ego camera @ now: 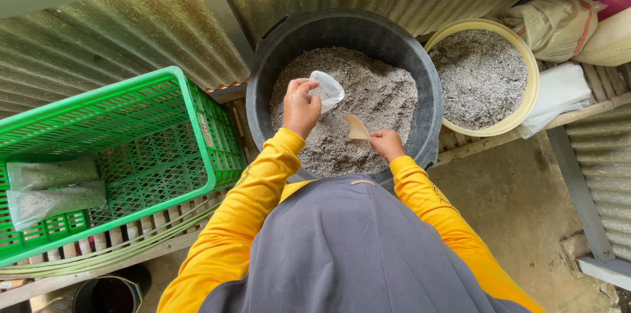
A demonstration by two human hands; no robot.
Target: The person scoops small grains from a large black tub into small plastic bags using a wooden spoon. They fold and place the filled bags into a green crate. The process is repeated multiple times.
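Note:
A large black tub [427,70] holds grey granular mix. Over it, my left hand [299,108] grips a small clear plastic bag [327,89] with its mouth held open. My right hand [386,144] holds a pale tan scoop [355,127] just above the mix, a little below and right of the bag. Both arms wear yellow sleeves, with grey cloth over my chest.
A green plastic crate [164,135] at the left holds two filled clear bags [49,191]. A yellow basin [532,83] of the same grey mix stands at the right, beside sacks [559,20] and white cloth. Corrugated metal wall behind; slatted bench underneath; a dark bucket [108,293] below.

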